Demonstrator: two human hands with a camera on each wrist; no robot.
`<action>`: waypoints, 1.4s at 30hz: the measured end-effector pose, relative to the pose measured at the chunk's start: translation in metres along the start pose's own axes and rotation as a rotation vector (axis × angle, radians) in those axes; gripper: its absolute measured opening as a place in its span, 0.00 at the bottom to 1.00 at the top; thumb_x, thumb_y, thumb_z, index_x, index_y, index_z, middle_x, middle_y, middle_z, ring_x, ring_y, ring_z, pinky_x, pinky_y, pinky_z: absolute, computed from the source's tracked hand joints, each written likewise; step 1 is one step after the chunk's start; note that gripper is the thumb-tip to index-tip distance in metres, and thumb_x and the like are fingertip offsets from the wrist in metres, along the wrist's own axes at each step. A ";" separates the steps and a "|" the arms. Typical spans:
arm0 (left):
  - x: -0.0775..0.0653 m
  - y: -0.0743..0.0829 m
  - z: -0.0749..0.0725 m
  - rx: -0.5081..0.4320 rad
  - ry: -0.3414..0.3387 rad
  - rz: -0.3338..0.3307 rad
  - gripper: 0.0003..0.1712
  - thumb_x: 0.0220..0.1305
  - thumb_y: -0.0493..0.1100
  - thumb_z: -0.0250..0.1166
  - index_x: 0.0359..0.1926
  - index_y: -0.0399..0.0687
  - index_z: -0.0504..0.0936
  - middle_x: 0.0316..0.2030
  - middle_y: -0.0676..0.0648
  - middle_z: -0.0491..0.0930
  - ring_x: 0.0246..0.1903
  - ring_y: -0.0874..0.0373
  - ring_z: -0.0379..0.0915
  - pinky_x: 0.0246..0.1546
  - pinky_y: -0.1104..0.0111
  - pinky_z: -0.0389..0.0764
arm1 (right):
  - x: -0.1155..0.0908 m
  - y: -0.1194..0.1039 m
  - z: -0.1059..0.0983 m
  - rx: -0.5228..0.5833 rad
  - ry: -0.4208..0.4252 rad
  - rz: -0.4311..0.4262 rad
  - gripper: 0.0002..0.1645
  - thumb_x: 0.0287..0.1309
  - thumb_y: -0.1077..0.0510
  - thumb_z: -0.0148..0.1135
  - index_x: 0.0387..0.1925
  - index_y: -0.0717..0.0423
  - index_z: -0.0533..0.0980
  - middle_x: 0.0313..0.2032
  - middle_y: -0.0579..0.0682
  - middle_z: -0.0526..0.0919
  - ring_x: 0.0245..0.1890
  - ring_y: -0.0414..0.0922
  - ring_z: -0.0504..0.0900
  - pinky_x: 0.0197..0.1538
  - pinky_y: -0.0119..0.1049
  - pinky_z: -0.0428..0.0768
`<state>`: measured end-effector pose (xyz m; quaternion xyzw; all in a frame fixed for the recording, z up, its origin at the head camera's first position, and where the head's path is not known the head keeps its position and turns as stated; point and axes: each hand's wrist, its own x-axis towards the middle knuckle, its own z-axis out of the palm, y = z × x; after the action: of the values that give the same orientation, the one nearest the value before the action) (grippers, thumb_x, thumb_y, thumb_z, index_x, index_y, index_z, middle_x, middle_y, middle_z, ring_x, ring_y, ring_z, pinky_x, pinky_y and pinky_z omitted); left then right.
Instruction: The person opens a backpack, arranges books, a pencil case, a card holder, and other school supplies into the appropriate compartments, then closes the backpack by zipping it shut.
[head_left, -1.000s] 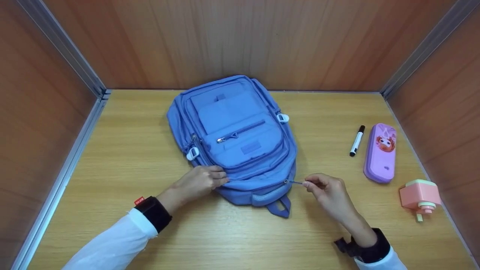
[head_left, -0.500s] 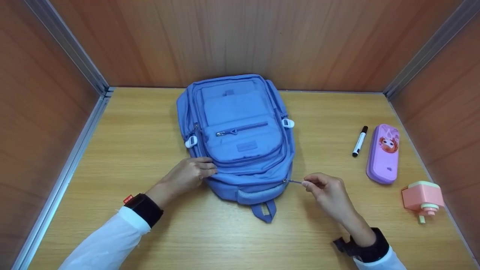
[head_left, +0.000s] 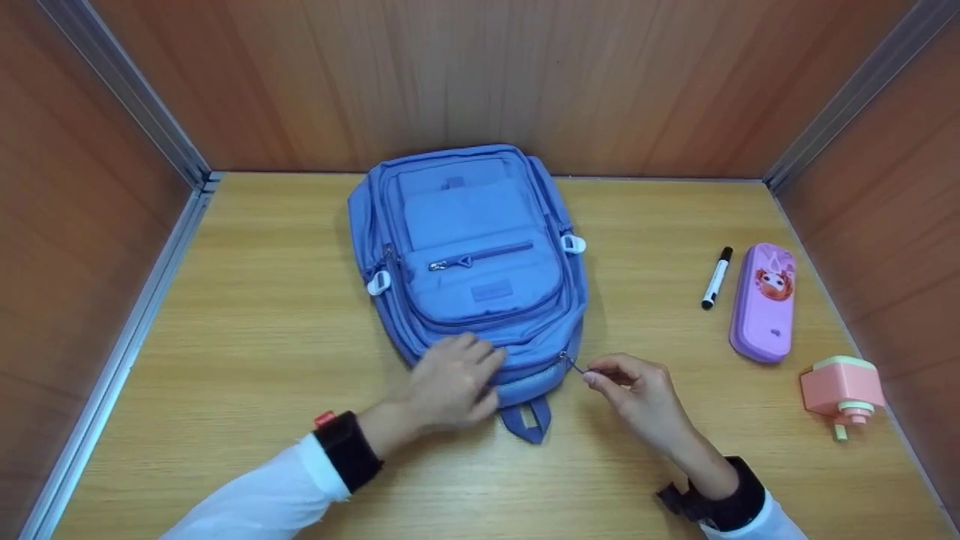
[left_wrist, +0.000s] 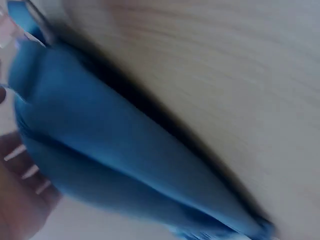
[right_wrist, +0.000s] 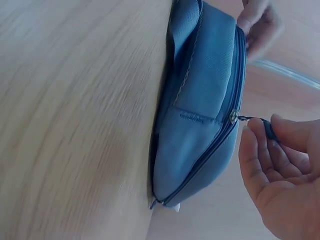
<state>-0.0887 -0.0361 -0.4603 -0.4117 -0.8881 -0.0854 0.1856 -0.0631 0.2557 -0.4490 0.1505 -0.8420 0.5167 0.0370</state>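
Note:
A blue backpack (head_left: 480, 210) lies front side up on the table, its loop handle (head_left: 534, 431) toward me. My right hand (head_left: 637, 397) pinches the cord pull of a zipper (right_wrist: 270, 129) between thumb and fingers, off the bag's near right corner. The pull runs taut to a metal slider (right_wrist: 233, 116) on the long zipper. My left hand (head_left: 454, 382), blurred, is over the near edge of the bag, fingers loosely bent. The left wrist view shows its fingers (left_wrist: 20, 165) spread beside the blue fabric (left_wrist: 110, 130). Most of the left palm is hidden.
Right of the bag lie a black-and-white marker (head_left: 717, 278) and a purple pencil case (head_left: 763, 304) with a cartoon figure. A pink pencil sharpener (head_left: 841, 388) stands nearer, by the table's right edge. Wooden panels (head_left: 480, 82) enclose the table's back and sides.
The backpack has turned slightly straighter. My left hand has left its left side and moved right along the near edge. My right hand has shifted slightly left, still pinching the pull.

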 end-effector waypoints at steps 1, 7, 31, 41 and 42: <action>0.007 0.009 0.002 0.010 -0.013 -0.011 0.24 0.60 0.55 0.56 0.51 0.44 0.78 0.40 0.48 0.78 0.38 0.54 0.71 0.35 0.63 0.77 | 0.000 -0.001 0.001 0.005 -0.005 -0.013 0.06 0.53 0.61 0.66 0.35 0.52 0.82 0.31 0.45 0.85 0.32 0.41 0.84 0.36 0.32 0.82; 0.036 0.042 0.013 0.089 -0.087 -0.081 0.23 0.62 0.50 0.58 0.52 0.40 0.77 0.40 0.46 0.76 0.38 0.53 0.71 0.31 0.65 0.78 | -0.002 0.001 0.003 -0.001 -0.026 -0.102 0.05 0.55 0.62 0.65 0.35 0.57 0.82 0.31 0.42 0.85 0.30 0.42 0.84 0.34 0.33 0.82; 0.009 0.016 0.007 -0.078 0.056 0.002 0.17 0.50 0.24 0.53 0.33 0.44 0.84 0.25 0.51 0.77 0.22 0.59 0.70 0.19 0.71 0.77 | 0.036 0.023 -0.018 -0.145 -0.017 -0.062 0.06 0.55 0.64 0.64 0.35 0.53 0.81 0.30 0.43 0.84 0.30 0.38 0.82 0.33 0.30 0.81; 0.003 0.013 0.000 -0.137 0.084 -0.021 0.16 0.54 0.26 0.56 0.36 0.44 0.85 0.29 0.50 0.80 0.27 0.58 0.75 0.25 0.68 0.80 | 0.075 0.048 -0.032 -0.271 0.011 -0.085 0.05 0.57 0.66 0.63 0.36 0.60 0.80 0.30 0.48 0.83 0.30 0.40 0.82 0.32 0.26 0.80; 0.002 0.013 -0.001 -0.142 0.084 -0.022 0.17 0.54 0.26 0.55 0.37 0.44 0.85 0.29 0.50 0.80 0.27 0.58 0.75 0.26 0.68 0.80 | 0.079 0.051 -0.033 -0.285 0.014 -0.086 0.05 0.57 0.65 0.63 0.36 0.60 0.80 0.30 0.49 0.84 0.30 0.41 0.82 0.32 0.27 0.80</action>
<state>-0.0803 -0.0264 -0.4587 -0.4102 -0.8757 -0.1675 0.1918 -0.1568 0.2892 -0.4606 0.1761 -0.8992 0.3911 0.0860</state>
